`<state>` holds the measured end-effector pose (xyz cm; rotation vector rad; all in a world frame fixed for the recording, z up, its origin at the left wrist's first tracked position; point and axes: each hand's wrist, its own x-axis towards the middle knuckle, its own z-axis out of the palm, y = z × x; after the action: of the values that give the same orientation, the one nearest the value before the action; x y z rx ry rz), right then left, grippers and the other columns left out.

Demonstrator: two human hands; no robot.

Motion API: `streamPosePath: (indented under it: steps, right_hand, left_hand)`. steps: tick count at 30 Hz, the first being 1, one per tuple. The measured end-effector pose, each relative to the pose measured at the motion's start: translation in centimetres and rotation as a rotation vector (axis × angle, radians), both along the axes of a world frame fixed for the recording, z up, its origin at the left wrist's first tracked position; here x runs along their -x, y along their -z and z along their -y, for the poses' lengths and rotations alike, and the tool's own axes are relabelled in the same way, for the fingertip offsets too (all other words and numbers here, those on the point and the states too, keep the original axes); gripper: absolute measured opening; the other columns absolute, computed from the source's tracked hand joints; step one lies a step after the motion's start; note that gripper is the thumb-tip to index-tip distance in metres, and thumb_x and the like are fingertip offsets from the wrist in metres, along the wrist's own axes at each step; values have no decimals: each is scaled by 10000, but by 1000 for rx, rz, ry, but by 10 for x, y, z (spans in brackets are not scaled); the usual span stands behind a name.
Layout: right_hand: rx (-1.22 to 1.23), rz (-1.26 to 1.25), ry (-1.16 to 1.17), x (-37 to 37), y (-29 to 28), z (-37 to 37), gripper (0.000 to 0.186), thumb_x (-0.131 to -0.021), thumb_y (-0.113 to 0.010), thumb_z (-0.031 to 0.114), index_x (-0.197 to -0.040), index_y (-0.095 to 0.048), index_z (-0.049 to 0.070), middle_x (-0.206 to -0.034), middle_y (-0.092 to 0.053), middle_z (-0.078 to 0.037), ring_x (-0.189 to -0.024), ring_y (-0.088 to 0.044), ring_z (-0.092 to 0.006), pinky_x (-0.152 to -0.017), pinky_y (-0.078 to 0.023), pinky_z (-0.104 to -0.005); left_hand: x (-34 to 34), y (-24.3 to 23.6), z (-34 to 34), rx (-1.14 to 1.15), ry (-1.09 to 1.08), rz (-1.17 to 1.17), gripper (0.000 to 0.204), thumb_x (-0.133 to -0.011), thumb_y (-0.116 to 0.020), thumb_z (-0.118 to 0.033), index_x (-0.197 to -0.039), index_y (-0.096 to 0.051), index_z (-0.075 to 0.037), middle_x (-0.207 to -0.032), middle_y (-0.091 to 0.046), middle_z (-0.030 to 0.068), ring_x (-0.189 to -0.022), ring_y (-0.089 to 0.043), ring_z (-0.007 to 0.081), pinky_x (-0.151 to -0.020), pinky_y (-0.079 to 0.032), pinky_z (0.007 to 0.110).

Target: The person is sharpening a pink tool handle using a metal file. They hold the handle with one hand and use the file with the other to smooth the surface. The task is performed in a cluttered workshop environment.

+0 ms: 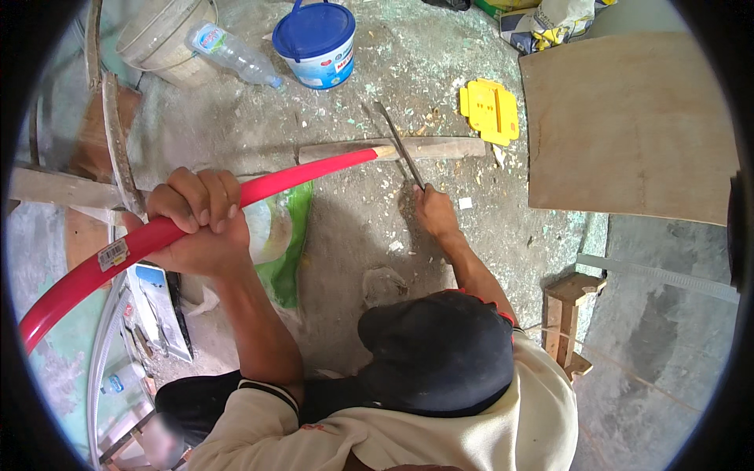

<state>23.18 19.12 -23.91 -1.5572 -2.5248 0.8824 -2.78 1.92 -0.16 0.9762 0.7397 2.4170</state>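
My left hand (pixel 200 208) is wrapped round a curved-looking red pole (pixel 306 173) that carries a barcode sticker. The pole slants from the lower left toward the middle, where its far end narrows to bare, pale wood. Gripped by the dark handle in my right hand (pixel 438 213) is a long knife (pixel 400 144); its narrow blade crosses at the pole's bare tip, though I cannot tell if the two touch. Under that tip, a flat wooden board (pixel 449 147) lies on the dusty floor, with pale shavings scattered round it.
A blue-lidded bucket (pixel 316 47), a plastic bottle (pixel 239 59) and a dirty pail (pixel 169 43) stand or lie at the back left. The yellow plastic piece (pixel 491 111) is right of the board. Farther right are a large wooden panel (pixel 628 129) and a small wooden stool (pixel 567 310).
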Motion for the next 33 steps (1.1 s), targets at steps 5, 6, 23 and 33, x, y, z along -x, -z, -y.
streamPosePath:
  steps: [5, 6, 23, 33]
  right_hand:
    - [10, -96, -33, 12, -27, 15, 428, -1071, -455, 364, -970, -592, -29, -765, -661, -326, -766, -662, -534, -724, -519, -603]
    - [1, -121, -26, 14, -30, 16, 426, -1070, -457, 361, -965, -589, -30, -756, -659, -323, -759, -660, -534, -718, -518, -602]
    - [42, -38, 2, 7, -1, 18, 441, -1064, -456, 381, -1012, -603, -32, -793, -671, -326, -787, -665, -529, -708, -521, -600]
    - [-102, 122, -44, 2, 11, 20, 570, -956, -635, 532, -1082, -634, -24, -966, -709, -290, -921, -685, -488, -800, -527, -560]
  left_hand:
    - [-4, -9, -4, 90, -195, 55, 684, -1024, -297, -663, -637, -446, -120, -611, -375, 21, -456, -338, 125, -458, -291, 291]
    - [-4, -10, -4, 111, -223, 67, 663, -1012, -327, -656, -638, -447, -122, -616, -370, 15, -459, -335, 122, -465, -295, 286]
    - [-18, -24, -16, 230, -487, 242, 593, -994, -357, -593, -735, -492, -78, -748, -459, 77, -632, -439, 202, -655, -406, 352]
    - [29, -70, 16, 23, -410, 146, 436, -1045, -445, -502, -932, -531, -90, -795, -511, 54, -656, -501, 173, -561, -430, 309]
